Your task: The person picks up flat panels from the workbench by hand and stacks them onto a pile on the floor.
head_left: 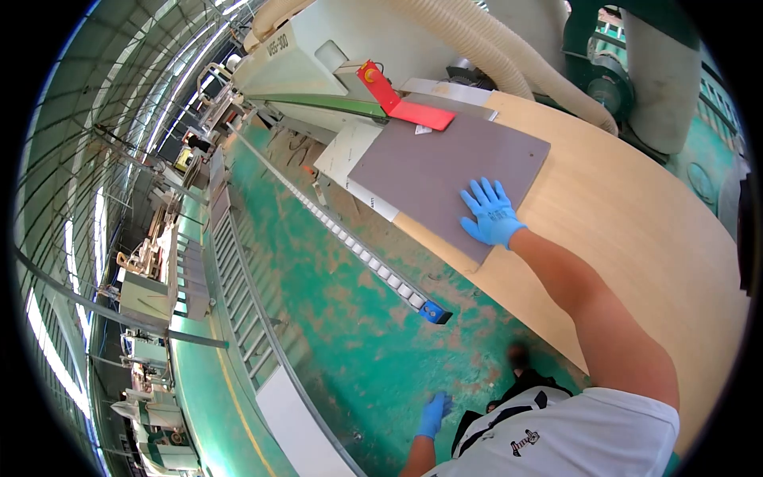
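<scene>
Our gloves (494, 219) are light blue, our shirt (572, 437) white with black print. We have a grey-brown panel (445, 171) on a pale tan worktop (636, 215), beneath a bright red guard (421, 114). Brown patches mottle our green floor (342, 318).

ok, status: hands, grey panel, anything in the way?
Right hand spread flat on grey panel. Left hand low, off the worktable, fingers open. Red bracket over panel's far edge, possible obstruction.

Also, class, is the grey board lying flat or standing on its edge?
Lying flat: its broad face is turned up over the wooden table, with the right hand spread on top.
</scene>
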Demonstrator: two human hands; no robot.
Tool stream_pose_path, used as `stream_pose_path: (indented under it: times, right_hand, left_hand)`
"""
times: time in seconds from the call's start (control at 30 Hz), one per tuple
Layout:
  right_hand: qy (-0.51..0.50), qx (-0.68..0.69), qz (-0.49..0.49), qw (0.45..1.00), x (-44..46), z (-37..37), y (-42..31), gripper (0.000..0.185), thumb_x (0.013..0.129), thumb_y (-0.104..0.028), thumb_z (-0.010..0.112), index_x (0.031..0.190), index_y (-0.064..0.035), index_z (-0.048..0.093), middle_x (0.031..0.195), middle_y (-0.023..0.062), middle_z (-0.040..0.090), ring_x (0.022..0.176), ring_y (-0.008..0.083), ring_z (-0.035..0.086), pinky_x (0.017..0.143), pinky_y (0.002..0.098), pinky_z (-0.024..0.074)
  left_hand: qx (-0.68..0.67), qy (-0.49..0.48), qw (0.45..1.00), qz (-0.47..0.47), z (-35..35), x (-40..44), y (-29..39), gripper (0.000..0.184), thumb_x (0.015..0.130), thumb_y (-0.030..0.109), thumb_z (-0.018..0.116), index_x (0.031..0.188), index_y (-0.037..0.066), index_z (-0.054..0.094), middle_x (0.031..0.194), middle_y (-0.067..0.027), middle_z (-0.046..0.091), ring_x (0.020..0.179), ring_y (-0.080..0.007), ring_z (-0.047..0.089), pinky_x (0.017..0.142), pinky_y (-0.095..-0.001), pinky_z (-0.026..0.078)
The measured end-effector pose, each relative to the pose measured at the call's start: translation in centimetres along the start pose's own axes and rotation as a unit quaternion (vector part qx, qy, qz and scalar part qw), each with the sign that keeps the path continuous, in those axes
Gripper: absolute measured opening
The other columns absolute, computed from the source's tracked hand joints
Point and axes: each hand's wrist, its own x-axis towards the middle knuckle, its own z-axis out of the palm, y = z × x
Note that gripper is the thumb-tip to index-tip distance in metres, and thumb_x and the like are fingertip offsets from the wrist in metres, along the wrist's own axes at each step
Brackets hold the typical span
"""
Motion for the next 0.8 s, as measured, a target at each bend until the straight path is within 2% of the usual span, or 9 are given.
stream_pose_path:
  times: [0.17,0.3,0.37,0.53,0.63,0.67,0.73,0.77,0.8]
  right_hand:
    - [0.008,-0.027,0.009,1.000,-10.4,-3.8,0.0,0.067,0.092,-0.048,0.045,0.147,-0.0098,0.039,0.152,0.0202,0.035,0.143,0.0396,0.027,0.118,0.0549,0.0145]
    - [0.004,-0.025,0.037,0.999,-21.1,-8.5,-1.4,0.065,0.092,-0.044,0.049,0.147,-0.0110,0.039,0.151,0.0203,0.036,0.141,0.0403,0.030,0.117,0.0546,0.0166]
    - [0.003,-0.026,0.058,0.998,-27.2,-11.4,-2.9,0.064,0.091,-0.043,0.051,0.146,-0.0110,0.041,0.150,0.0208,0.037,0.140,0.0414,0.032,0.117,0.0550,0.0182]
    - [-0.002,-0.058,0.140,0.988,-43.1,-17.7,-7.8,0.062,0.088,-0.039,0.056,0.142,-0.0098,0.045,0.148,0.0221,0.039,0.137,0.0441,0.036,0.114,0.0563,0.0234]
    - [-0.001,-0.034,0.162,0.986,-52.5,-21.5,-10.7,0.065,0.084,-0.036,0.061,0.141,-0.0086,0.047,0.145,0.0234,0.043,0.135,0.0443,0.039,0.113,0.0553,0.0275]
    - [0.008,-0.056,0.203,0.978,-55.6,-22.3,-11.5,0.065,0.084,-0.036,0.061,0.141,-0.0086,0.047,0.145,0.0234,0.043,0.135,0.0443,0.039,0.113,0.0553,0.0275]
    - [0.141,0.015,0.318,0.937,-62.3,-23.3,-13.8,0.065,0.081,-0.029,0.065,0.139,-0.0068,0.048,0.142,0.0247,0.044,0.134,0.0442,0.039,0.113,0.0523,0.0289]
    - [0.245,-0.048,0.395,0.884,-64.5,-23.6,-14.9,0.059,0.083,-0.028,0.068,0.133,-0.0026,0.051,0.140,0.0208,0.049,0.128,0.0407,0.048,0.107,0.0493,0.0379]
    - [0.270,-0.083,0.446,0.849,-66.4,-23.9,-15.7,0.059,0.083,-0.028,0.068,0.133,-0.0026,0.051,0.140,0.0208,0.049,0.128,0.0407,0.048,0.107,0.0493,0.0379]
  left_hand:
    - [0.038,-0.133,0.984,0.116,4.7,-0.6,5.6,0.056,0.098,0.040,0.053,0.136,0.000,0.048,0.133,-0.0190,0.056,0.121,-0.0298,0.056,0.102,-0.0428,0.046]
    - [-0.025,-0.233,0.967,0.097,9.5,-5.6,9.7,0.058,0.098,0.042,0.054,0.138,0.000,0.046,0.134,-0.0195,0.055,0.121,-0.0304,0.056,0.103,-0.0436,0.045]
    - [-0.064,-0.318,0.934,0.147,11.4,-6.4,10.2,0.058,0.098,0.041,0.054,0.138,0.001,0.044,0.134,-0.0190,0.055,0.122,-0.0305,0.055,0.103,-0.0433,0.045]
    - [-0.182,-0.454,0.869,0.076,17.6,-9.9,10.7,0.054,0.097,0.040,0.054,0.136,0.004,0.048,0.134,-0.0130,0.056,0.122,-0.0271,0.054,0.103,-0.0437,0.045]
    - [-0.197,-0.461,0.862,0.068,20.9,-10.2,7.2,0.051,0.097,0.039,0.053,0.135,0.005,0.051,0.135,-0.0108,0.055,0.123,-0.0260,0.054,0.104,-0.0437,0.043]
    - [-0.169,-0.474,0.861,0.072,21.6,-10.3,5.8,0.051,0.097,0.037,0.052,0.136,0.005,0.051,0.138,-0.0112,0.053,0.126,-0.0265,0.052,0.106,-0.0438,0.041]
    - [-0.092,-0.540,0.830,0.102,22.0,-12.0,2.3,0.052,0.098,0.033,0.050,0.140,0.003,0.047,0.141,-0.0120,0.052,0.129,-0.0277,0.049,0.110,-0.0446,0.038]
    - [-0.062,-0.585,0.797,0.135,21.6,-14.0,1.7,0.053,0.098,0.030,0.049,0.142,0.001,0.044,0.142,-0.0124,0.051,0.130,-0.0284,0.048,0.111,-0.0453,0.038]
    - [-0.050,-0.601,0.793,0.082,21.5,-15.7,0.8,0.056,0.097,0.029,0.049,0.145,0.000,0.041,0.146,-0.0142,0.046,0.134,-0.0296,0.045,0.113,-0.0461,0.035]
